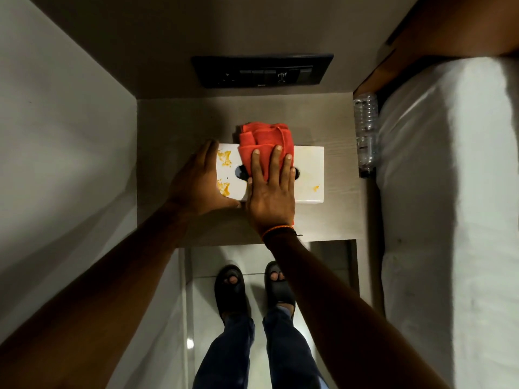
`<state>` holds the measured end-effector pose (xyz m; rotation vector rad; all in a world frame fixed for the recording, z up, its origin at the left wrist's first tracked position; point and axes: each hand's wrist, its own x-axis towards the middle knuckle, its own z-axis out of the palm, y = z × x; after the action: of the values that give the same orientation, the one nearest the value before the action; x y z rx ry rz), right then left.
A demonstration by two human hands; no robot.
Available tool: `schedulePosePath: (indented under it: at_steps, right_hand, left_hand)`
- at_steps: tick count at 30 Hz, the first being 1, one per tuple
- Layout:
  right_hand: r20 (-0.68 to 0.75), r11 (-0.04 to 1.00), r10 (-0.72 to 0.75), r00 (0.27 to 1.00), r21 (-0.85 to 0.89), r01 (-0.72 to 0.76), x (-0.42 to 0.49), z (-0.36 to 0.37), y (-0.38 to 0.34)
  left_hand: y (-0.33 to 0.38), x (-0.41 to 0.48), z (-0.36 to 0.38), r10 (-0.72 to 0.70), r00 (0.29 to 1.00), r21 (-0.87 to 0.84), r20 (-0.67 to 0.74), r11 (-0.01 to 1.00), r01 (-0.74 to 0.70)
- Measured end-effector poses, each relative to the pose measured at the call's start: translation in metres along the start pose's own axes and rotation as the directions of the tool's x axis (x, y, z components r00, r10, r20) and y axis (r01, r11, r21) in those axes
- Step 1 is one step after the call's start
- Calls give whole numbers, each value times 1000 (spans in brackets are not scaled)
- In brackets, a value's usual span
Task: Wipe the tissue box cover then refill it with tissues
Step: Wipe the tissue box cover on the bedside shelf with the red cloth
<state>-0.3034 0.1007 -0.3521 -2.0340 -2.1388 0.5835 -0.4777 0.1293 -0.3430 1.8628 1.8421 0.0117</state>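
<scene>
Three orange stains [224, 158], white tissue box cover [309, 169]

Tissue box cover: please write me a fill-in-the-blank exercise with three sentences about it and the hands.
1. The right hand presses a cloth of ____ colour onto the white tissue box cover.
2. The left hand steadies the cover at its ____ end.
3. The stains on top of the cover are ____ in colour.

Missing words: red; left; yellow-orange
</scene>
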Motion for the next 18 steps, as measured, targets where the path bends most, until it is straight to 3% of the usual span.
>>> schedulePosePath:
  at_steps: [7,18]
  right_hand:
    - [34,998,-50,998,27,49,-1,-14,24]
    - [-19,990,141,990,2,-141,-1,-37,71]
  left_hand:
    - [1,-3,-5,18,1000,43,-2,999,-18]
    - [2,-2,-1,-30,999,85,30,996,27]
